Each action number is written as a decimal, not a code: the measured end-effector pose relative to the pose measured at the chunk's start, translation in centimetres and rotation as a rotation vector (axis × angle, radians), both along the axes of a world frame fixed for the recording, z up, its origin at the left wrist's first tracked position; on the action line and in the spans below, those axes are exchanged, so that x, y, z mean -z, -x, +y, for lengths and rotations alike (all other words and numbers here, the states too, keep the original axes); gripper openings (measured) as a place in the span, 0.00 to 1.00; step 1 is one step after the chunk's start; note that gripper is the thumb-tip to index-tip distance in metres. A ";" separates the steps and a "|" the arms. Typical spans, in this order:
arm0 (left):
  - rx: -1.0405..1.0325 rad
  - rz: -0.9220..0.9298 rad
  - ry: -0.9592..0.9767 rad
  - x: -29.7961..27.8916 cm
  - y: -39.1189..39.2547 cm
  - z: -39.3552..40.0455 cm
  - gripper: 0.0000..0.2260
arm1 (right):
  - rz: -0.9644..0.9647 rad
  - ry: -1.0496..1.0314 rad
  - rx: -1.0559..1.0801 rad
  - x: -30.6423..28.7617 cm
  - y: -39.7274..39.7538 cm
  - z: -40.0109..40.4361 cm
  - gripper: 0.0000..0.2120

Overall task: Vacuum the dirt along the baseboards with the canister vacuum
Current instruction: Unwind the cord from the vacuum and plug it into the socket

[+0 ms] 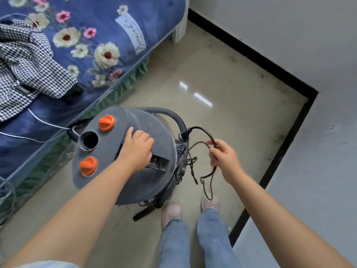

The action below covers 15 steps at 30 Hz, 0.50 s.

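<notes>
A grey canister vacuum [146, 182] with two orange knobs and an open round port stands on the floor beside the bed. My left hand [136, 149] is closed around the carry handle on its lid. My right hand [224, 157] holds a loop of the black power cord [205, 133] just right of the canister; more cord dangles below it. The grey hose [173, 118] curves around the far side of the vacuum. Dark specks of dirt [232, 59] lie along the black baseboard [251, 55], which turns a corner at the right.
A bed [96, 35] with a blue floral cover and a houndstooth garment fills the left. A thin white cable [44, 122] runs across it. White walls bound the right side. My feet in pink slippers [172, 212] stand just behind the vacuum.
</notes>
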<state>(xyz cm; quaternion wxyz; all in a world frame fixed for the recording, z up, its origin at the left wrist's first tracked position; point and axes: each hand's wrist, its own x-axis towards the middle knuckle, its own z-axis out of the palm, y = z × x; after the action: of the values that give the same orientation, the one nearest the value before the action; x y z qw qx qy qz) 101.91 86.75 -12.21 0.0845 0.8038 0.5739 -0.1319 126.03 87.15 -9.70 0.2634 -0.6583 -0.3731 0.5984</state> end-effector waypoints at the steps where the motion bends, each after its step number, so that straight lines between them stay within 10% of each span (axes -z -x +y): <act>1: -0.053 -0.112 -0.064 -0.3 -1.4 0.2 0.11 | 0.036 0.001 0.044 -0.8 -1.4 0.3 0.13; 7: -1.121 -0.977 0.797 -6.4 -17.3 7.2 0.23 | 0.096 -0.158 0.141 -5.1 -11.5 2.8 0.15; 15: -1.319 -1.584 0.940 -9.8 -36.2 17.7 0.07 | 0.156 -0.221 0.078 -7.5 -28.1 6.1 0.08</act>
<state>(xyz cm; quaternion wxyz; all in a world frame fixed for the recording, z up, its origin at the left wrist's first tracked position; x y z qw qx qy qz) 138.13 104.48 -2.36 0.7706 0.0901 0.5644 0.2819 154.18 93.21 -2.24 0.3856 -0.5909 -0.3892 0.5922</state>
